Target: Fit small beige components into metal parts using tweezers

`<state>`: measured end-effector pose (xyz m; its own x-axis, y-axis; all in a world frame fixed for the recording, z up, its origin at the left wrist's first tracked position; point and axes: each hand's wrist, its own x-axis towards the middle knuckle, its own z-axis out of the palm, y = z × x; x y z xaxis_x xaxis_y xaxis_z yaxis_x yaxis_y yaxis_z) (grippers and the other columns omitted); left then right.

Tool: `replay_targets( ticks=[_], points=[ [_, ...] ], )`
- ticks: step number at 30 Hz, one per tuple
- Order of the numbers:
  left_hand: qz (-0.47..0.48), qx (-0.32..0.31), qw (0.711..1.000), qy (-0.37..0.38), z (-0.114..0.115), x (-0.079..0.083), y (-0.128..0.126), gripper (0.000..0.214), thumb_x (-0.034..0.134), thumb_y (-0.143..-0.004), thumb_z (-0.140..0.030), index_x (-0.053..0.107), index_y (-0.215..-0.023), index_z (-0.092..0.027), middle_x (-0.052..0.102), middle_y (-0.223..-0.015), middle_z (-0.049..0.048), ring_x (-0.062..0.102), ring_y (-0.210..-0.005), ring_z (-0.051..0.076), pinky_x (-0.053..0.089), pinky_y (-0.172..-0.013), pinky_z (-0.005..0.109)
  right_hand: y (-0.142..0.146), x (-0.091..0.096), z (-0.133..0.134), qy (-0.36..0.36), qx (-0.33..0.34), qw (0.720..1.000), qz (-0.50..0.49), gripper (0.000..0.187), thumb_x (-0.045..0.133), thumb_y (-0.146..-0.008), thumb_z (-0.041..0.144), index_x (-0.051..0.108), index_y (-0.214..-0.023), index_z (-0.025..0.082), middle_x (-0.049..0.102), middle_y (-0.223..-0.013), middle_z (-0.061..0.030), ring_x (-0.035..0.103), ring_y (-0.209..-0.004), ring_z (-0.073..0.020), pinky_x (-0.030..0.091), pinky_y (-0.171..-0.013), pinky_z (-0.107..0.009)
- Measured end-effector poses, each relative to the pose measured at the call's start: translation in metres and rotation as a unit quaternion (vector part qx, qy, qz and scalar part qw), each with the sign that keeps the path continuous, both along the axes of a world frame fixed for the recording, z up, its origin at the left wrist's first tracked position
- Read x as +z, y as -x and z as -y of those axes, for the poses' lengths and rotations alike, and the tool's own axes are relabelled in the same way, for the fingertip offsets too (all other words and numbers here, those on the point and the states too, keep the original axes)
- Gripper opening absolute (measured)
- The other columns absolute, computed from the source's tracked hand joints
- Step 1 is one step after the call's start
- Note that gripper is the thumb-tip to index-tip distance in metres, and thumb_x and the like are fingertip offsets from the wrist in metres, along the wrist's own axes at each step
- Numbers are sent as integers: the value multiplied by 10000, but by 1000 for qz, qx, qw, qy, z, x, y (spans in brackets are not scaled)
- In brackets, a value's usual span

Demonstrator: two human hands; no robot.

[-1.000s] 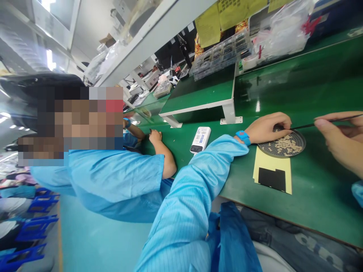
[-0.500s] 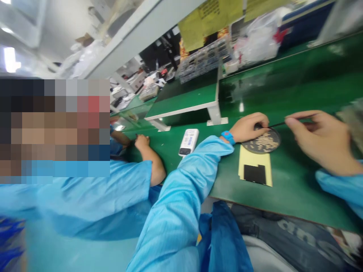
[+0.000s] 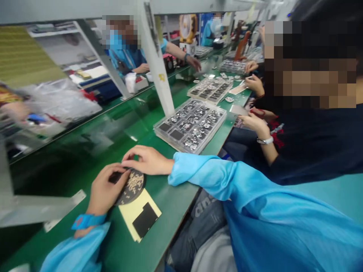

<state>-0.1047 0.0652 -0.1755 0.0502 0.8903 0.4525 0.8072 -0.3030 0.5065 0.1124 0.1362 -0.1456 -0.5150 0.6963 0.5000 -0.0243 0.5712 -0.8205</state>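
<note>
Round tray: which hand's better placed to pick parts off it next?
Right, probably. The right hand has its fingertips at the edge of the round tray, leaving the pale parts uncovered. The left hand lies across the tray's other side, seemingly steadying it.

Green workbench [image 3: 167,200]: round mesh tray [image 3: 133,187], yellow card [image 3: 133,211] bearing black patch [image 3: 145,220], clear parts tray [image 3: 190,126].

Person's garments: a light-blue smock [image 3: 283,226] with a darker blue fold, its loose left sleeve [image 3: 76,251] and right sleeve [image 3: 215,177] gathered at the cuffs. A bright blue wristband [image 3: 87,221] with a red mark sits at the left cuff. Below are grey denim jeans [image 3: 198,226] with pale lettering.
</note>
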Motion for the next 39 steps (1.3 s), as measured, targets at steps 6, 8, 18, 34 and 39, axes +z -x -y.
replay_targets(
  ticks=[6,8,18,34,39],
  points=[
    [5,23,999,23,0,1,2,323,720,-870,-565,689,-893,-245,717,-1094,47,681,-1021,267,517,-944,416,-1,3,-1,-15,5,1000,-5,177,708,-982,321,712,-938,149,691,-1010,-33,590,-839,-104,453,-750,-227],
    [4,26,999,24,-1,0,5,333,724,-857,-577,690,-894,-247,717,-1101,49,680,-1029,275,517,-957,430,0,2,-2,-26,7,1000,-9,173,704,-982,315,703,-921,153,694,-1004,-32,601,-856,-110,460,-774,-232],
    [16,32,998,57,-3,2,5,375,716,-823,-605,694,-888,-236,731,-1127,81,685,-1079,310,527,-1002,467,5,-4,-8,-31,-6,999,-17,209,727,-969,372,727,-936,165,703,-979,-16,597,-870,-96,462,-780,-205],
    [18,43,995,83,-7,5,8,382,711,-786,-622,705,-873,-250,736,-1147,91,687,-1122,360,523,-1059,548,1,-2,-8,-3,-10,1000,-7,326,811,-883,484,758,-959,172,658,-980,4,562,-796,-74,476,-762,-191],
    [19,38,996,84,-6,0,12,377,721,-802,-612,718,-889,-245,734,-1171,88,680,-1153,348,499,-1112,545,2,-4,-8,-3,-32,999,-12,303,793,-904,476,777,-993,186,660,-1084,-5,549,-749,-56,484,-773,-197]
  ],
)
